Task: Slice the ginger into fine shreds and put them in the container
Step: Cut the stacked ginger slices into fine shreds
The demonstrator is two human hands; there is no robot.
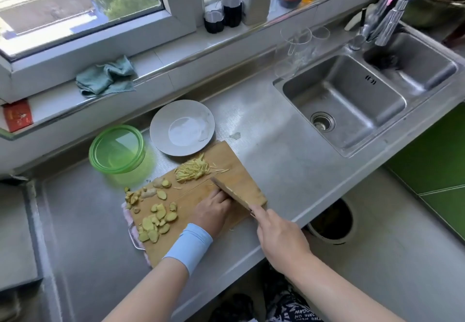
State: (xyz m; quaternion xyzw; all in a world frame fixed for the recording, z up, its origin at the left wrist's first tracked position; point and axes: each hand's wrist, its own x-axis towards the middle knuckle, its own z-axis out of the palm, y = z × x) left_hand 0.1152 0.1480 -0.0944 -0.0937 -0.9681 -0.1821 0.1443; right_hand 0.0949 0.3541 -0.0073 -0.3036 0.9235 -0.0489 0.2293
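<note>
steel surface (289, 165) by a window: the right hand (279, 238) grips the knife (234, 193); the left hand (214, 209) curls knuckles to the blade, likely as guide, its hold hidden. ginger shreds (192, 170) pile near the green container (117, 149).

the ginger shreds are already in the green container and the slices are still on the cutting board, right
Not quite. The head view shows the ginger shreds piled at the far end of the cutting board, not in the green container, where no shreds show. The slices are on the board, as you say.
</note>
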